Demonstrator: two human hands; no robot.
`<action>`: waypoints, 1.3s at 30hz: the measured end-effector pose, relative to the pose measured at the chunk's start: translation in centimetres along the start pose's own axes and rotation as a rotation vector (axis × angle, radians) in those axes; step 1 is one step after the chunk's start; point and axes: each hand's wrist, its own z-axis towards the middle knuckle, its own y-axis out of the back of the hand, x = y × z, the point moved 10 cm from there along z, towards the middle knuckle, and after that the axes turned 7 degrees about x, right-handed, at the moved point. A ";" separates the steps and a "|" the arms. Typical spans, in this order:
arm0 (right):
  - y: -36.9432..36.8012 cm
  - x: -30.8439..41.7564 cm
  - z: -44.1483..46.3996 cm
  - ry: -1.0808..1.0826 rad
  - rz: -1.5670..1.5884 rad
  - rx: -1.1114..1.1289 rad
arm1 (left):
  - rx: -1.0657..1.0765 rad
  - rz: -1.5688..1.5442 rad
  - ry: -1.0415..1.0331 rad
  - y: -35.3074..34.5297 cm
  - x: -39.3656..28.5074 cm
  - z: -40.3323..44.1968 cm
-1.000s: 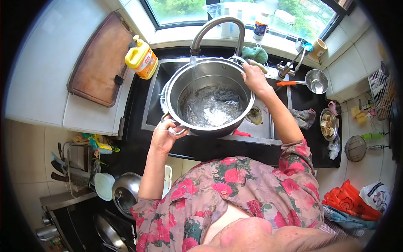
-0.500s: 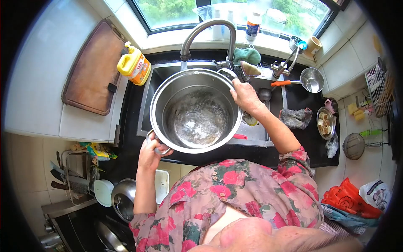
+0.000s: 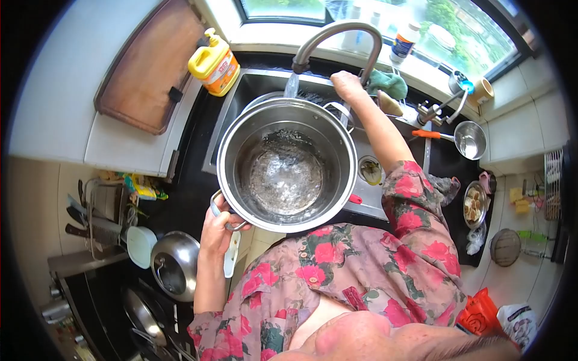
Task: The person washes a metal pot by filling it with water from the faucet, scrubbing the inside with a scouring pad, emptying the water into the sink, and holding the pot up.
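A large stainless steel pot (image 3: 241,129) is held at the sink's front edge, with a little clear water in its bottom. My left hand (image 3: 215,231) is closed around the pot's near-left loop handle (image 3: 215,203). The other loop handle (image 3: 337,108) is free on the far right side. My right hand (image 3: 350,86) is at the base of the curved faucet (image 3: 337,27), fingers curled over the faucet handle, which the hand hides. Water (image 3: 292,86) runs from the spout behind the pot's far rim, into the sink (image 3: 256,84).
A yellow pump bottle (image 3: 215,67) stands left of the sink. A green cloth (image 3: 388,83) hangs behind my right wrist. An orange-handled saucepan (image 3: 469,141) and a bowl of food pieces (image 3: 475,204) are on the right. A metal lid (image 3: 176,265) lies at lower left.
My right hand has let go of the pot's far handle and moved to the faucet base. The pot, still in my left hand, has come nearer my body, and the view has shifted.
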 end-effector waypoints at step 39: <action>-16.0 31.1 -16.1 0.735 -0.491 0.473 | 0.057 -0.077 -0.108 4.3 6.7 -10.3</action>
